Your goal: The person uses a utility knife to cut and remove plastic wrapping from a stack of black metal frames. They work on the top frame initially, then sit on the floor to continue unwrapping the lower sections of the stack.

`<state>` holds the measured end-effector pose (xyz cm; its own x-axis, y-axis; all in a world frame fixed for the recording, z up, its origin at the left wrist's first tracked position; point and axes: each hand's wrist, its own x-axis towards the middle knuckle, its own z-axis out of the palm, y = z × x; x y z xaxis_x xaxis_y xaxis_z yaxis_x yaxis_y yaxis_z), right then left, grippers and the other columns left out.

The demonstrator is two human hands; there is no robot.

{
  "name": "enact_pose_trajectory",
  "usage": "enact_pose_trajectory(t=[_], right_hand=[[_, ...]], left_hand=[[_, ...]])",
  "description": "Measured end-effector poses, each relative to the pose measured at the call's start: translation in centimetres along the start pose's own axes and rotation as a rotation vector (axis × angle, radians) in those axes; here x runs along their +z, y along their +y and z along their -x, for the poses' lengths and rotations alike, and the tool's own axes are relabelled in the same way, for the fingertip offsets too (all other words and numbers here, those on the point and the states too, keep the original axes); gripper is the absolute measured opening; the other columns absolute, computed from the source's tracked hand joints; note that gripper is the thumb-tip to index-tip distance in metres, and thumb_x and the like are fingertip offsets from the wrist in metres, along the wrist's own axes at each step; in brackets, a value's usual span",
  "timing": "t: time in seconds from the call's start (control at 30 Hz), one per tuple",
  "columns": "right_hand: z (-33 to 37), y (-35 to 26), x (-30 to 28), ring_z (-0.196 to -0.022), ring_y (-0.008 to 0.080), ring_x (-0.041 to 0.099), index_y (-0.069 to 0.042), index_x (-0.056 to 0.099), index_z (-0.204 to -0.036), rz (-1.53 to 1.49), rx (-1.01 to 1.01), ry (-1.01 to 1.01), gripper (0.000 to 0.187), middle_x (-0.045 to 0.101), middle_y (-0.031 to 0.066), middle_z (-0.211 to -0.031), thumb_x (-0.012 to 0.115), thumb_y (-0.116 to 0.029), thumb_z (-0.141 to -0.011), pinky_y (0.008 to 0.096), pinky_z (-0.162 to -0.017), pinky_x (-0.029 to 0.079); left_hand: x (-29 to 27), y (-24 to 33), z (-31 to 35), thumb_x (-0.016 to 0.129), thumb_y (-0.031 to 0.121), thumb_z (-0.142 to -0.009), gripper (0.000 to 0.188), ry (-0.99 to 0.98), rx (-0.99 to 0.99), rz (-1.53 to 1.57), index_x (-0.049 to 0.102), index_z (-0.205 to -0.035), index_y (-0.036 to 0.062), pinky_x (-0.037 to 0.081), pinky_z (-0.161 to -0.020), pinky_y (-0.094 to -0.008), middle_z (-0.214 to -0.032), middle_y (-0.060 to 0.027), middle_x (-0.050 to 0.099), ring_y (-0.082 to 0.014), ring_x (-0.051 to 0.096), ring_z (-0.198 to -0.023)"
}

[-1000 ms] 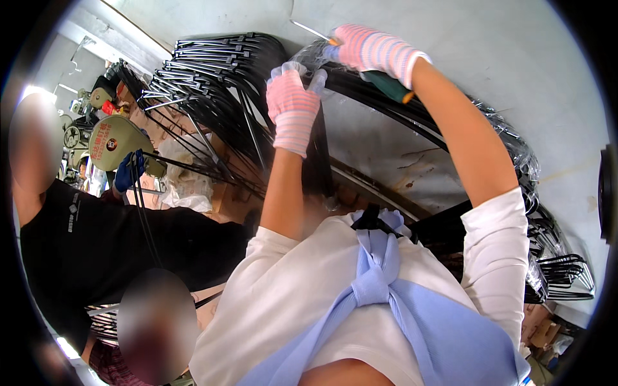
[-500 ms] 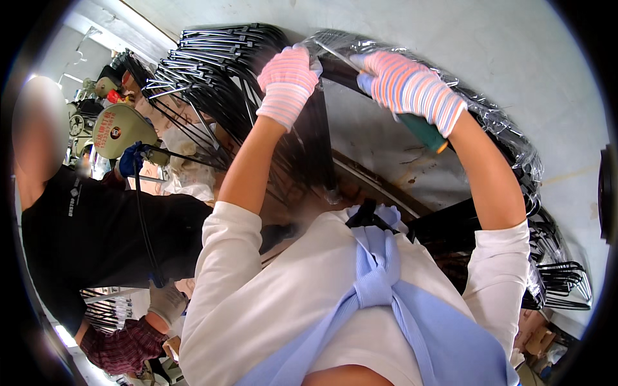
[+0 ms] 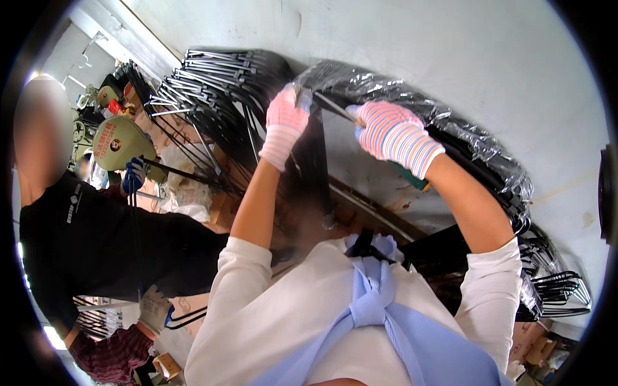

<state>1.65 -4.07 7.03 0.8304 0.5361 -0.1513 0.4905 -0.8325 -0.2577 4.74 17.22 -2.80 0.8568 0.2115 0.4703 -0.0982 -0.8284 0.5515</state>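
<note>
In the head view, the right hand (image 3: 399,133) is closed around a screwdriver (image 3: 334,107), its long axis running from upper left to lower right, slim metal shaft toward the left hand (image 3: 286,122), green butt showing below the right wrist. The screwdriver is between the hands, in front of the grey wall (image 3: 463,38). The left hand is curled at the left end of the clear film (image 3: 386,87); whether it grips the film, I cannot tell. The right hand covers most of the handle; the shaft's tip is hard to make out by the left fingertips, so contact is unclear. A black disc (image 3: 606,193) is cut off at the right rim. The film wraps black bars (image 3: 463,147). What a pale plastic bag (image 3: 192,196) holds cannot be made out, nor the contents of a small box (image 3: 166,365)
</note>
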Motion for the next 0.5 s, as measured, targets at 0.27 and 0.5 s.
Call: enact_pose_trajectory(t=[0.27,0.5], right_hand=[[0.1,-0.4,2.8,-0.09,0.0337,0.058,-0.006,0.054,-0.106,-0.111,-0.034,0.144,0.03,0.061,0.0183,-0.094,0.047,-0.019,-0.079,0.04,-0.078,0.047],[-1.8,-0.8,4.6,-0.088,0.0339,0.058,-0.007,0.052,-0.112,-0.227,-0.044,0.225,0.033,0.061,0.018,-0.092,0.046,-0.019,-0.081,0.0412,-0.076,0.047]], left_hand=[[-0.3,1.3,0.9,0.057,0.013,-0.079,0.019,0.128,0.052,-0.166,0.057,-0.095,0.0025,0.046,-0.07,-0.0397,-0.086,-0.0196,0.061,-0.0376,0.058,-0.081],[0.5,1.4,1.3,0.058,0.011,-0.08,0.015,0.23,0.071,-0.08,0.057,-0.091,0.0013,0.046,-0.067,-0.0381,-0.085,-0.019,0.061,-0.0369,0.058,-0.077]])
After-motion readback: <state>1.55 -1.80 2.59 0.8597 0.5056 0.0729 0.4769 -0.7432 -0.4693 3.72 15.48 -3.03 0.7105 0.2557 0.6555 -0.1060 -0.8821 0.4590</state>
